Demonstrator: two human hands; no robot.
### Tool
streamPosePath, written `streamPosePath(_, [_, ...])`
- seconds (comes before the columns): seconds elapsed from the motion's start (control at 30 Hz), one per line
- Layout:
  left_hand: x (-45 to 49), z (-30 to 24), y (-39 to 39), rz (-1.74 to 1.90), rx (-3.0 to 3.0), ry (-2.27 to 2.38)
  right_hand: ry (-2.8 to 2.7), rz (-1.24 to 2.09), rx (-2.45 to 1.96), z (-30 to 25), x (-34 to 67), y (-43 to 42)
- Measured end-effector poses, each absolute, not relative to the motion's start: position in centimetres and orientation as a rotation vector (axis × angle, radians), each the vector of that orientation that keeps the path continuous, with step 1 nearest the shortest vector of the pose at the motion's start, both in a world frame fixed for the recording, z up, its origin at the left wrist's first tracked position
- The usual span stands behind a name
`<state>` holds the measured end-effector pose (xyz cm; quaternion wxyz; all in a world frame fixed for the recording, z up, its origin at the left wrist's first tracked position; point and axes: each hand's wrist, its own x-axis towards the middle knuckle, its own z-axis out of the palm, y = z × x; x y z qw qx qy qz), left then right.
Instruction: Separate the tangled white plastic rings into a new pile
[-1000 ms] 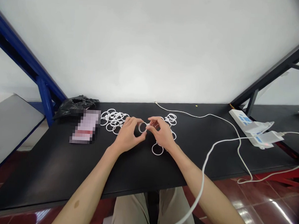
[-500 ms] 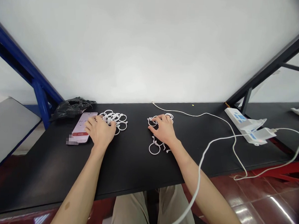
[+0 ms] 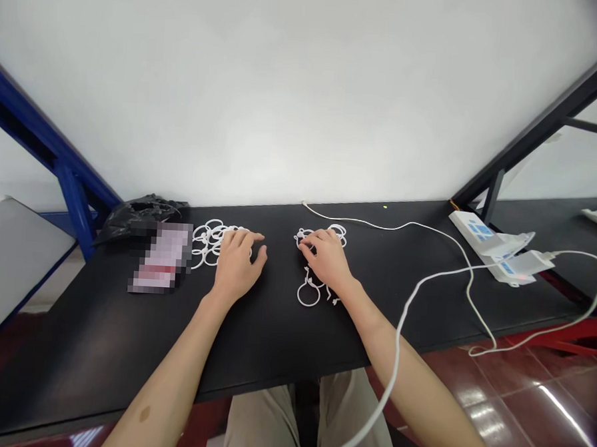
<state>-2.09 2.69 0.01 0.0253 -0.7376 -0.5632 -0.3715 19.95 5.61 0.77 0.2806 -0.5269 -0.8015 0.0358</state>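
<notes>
The white rings lie in two groups: the larger group point(image 3: 206, 243) partly hidden by my left hand point(image 3: 237, 264), the smaller group point(image 3: 307, 305) around my right hand point(image 3: 329, 257). My left thumb and fingers stand apart, nothing visible between them; whether my right pinches a ring, I cannot tell. Overlapping rings are best separated singly, by the rim, against the black table point(image 3: 267, 335).

On the flat black table point(image 3: 272, 342), behind and left of the heaped thin white rings point(image 3: 207, 238), lies the crumpled black plastic bag point(image 3: 137, 216); right of them, scattered white rings point(image 3: 308, 305); farther right, the long white box point(image 3: 470, 224).
</notes>
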Motion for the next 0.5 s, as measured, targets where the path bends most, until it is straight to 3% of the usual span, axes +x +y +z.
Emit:
streamPosePath(0.13, [-1.7,0.2,2.3,-1.187,-2.417,-1.66,-1.998,0.249,-1.175,1.2,19.2,5.1])
streamPosePath(0.33, [-1.3,0.3,1.8,-1.194,-2.557,-1.63,-1.684,1.079,-0.901,1.5,17.5,3.9])
streamPosePath(0.5, [-1.3,0.5,1.8,-1.201,-2.609,-1.559,-1.55,1.395,-0.807,1.8,17.4,3.4])
